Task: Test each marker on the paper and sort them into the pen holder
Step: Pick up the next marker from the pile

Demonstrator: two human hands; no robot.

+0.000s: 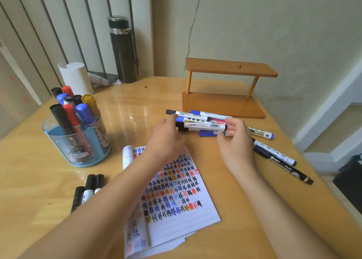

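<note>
Since the markers (199, 125) lie heaped beyond the paper (176, 192), the left hand (166, 139) braces one end, fingers straight, while the right hand (236, 141) curls round the other, perhaps pinching one.

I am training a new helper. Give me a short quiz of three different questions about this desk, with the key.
1. True or false: the pen holder stands left of the paper.
2. The left hand and the right hand both touch: A the pen holder, B the marker pile, C the black bottle.
3. Fill the gap: behind the pile stands a wooden ____.
Key: 1 true; 2 B; 3 shelf.
</note>
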